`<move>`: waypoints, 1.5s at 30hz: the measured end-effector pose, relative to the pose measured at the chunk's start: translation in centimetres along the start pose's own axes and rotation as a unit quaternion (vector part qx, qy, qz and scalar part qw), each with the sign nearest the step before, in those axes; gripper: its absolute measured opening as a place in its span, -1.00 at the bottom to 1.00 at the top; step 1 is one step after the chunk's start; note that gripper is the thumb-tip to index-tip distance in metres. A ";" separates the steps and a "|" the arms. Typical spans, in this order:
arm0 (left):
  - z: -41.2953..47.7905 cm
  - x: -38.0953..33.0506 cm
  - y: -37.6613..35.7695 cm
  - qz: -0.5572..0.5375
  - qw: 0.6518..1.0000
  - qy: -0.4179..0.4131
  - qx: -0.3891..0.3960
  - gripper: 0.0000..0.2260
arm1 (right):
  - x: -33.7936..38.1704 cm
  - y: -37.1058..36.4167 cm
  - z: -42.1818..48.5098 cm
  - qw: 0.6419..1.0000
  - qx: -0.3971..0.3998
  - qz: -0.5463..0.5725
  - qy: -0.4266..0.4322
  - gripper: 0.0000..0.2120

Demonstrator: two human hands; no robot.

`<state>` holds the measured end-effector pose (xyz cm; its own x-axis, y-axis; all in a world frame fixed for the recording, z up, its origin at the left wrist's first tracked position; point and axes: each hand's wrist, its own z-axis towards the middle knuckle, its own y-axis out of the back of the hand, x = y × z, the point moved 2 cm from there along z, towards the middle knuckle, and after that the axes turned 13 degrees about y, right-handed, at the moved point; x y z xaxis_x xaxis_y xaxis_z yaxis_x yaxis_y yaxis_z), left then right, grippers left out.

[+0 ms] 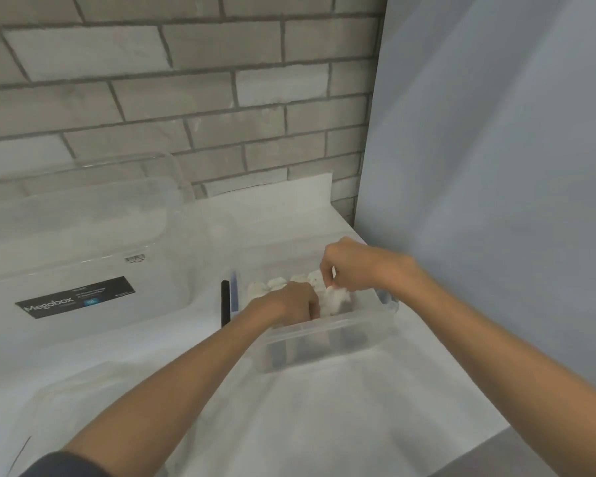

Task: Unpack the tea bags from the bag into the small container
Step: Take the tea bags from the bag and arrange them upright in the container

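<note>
Head view: right hand (355, 270) pinching tea bag (338, 298) inside small container (324, 329); left hand (283, 302) beside it, grip unclear

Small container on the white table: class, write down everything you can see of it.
The small container is a clear plastic tub, rectangular with rounded corners and a lipped rim, lidless, upright on the white-covered table. White tea bags sit inside it, dark shapes showing through its near wall. The left hand reaches in among them, fingers hidden; the right hand pinches tea bags at its far side. A black strip lies beside its left edge.
</note>
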<state>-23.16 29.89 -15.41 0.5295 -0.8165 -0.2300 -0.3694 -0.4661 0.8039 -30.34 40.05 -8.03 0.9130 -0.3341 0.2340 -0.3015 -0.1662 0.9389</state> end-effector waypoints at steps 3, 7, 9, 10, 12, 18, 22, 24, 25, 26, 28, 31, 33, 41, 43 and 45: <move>0.3 0.0 -0.1 0.005 1.000 0.012 -0.021 -0.81 | 0.0 -1.1 0.9 0.998 0.061 0.022 -0.019 -0.74; 0.7 -0.3 -0.2 0.014 0.999 0.007 -0.050 -0.82 | -0.6 -2.7 2.4 0.993 0.088 0.066 -0.031 -0.72; 0.8 -0.3 -0.1 0.024 0.998 0.014 -0.065 -0.82 | -0.6 -3.3 2.9 0.991 0.096 0.079 -0.041 -0.71; 0.8 -0.1 -0.1 0.034 0.997 0.021 -0.067 -0.83 | -0.6 -3.5 3.0 0.991 0.100 0.083 -0.044 -0.71; 1.2 0.2 -0.3 0.038 0.996 0.032 -0.069 -0.87 | -0.7 -4.1 3.2 0.989 0.109 0.088 -0.049 -0.71; 0.9 0.3 0.0 0.035 0.994 0.040 -0.097 -0.88 | -0.8 -5.2 3.3 0.990 0.110 0.070 -0.051 -0.76; 0.2 1.0 1.2 -0.046 0.997 0.024 -0.059 -0.86 | -0.5 -4.2 2.9 0.990 0.118 0.052 -0.047 -0.68; -1.1 1.7 2.5 -0.078 0.993 0.000 -0.086 -0.84 | -0.3 -3.3 2.8 0.992 0.118 0.026 -0.044 -0.61; -2.0 2.1 3.3 -0.095 0.990 -0.014 -0.107 -0.83 | -0.1 -2.6 2.8 0.993 0.105 0.014 -0.043 -0.60; -2.9 2.7 4.1 -0.116 0.985 -0.025 -0.128 -0.82 | 0.1 -1.9 2.8 0.996 0.085 0.008 -0.039 -0.62; -4.9 4.2 5.6 -0.156 0.974 -0.036 -0.163 -0.84 | 0.9 -0.1 2.6 0.999 0.039 0.016 -0.022 -0.68; -8.2 6.7 6.9 -0.206 0.953 -0.049 -0.216 -0.95 | 3.4 2.5 2.3 0.999 -0.041 0.031 0.018 -0.74; -10.5 8.6 7.1 -0.235 0.942 -0.048 -0.237 -0.97 | 5.9 3.6 2.2 0.995 -0.088 0.024 0.048 -0.81; -18.8 18.0 3.6 -0.213 0.967 0.050 -0.131 -0.92 | 18.8 2.3 4.0 0.970 -0.117 0.080 0.197 -0.86; -19.9 20.4 2.3 -0.202 0.969 0.093 -0.109 -0.90 | 22.0 0.8 4.7 0.962 -0.101 0.098 0.232 -0.87; -20.1 22.5 0.7 -0.176 0.971 0.134 -0.095 -0.92 | 24.5 -1.3 5.5 0.959 -0.062 0.113 0.253 -0.87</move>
<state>3.84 18.08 -9.03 0.7864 -0.4884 -0.3781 0.0044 -0.6077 0.7941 -9.11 26.98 -4.95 0.8540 0.1500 0.4982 -0.5011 -0.0207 0.8652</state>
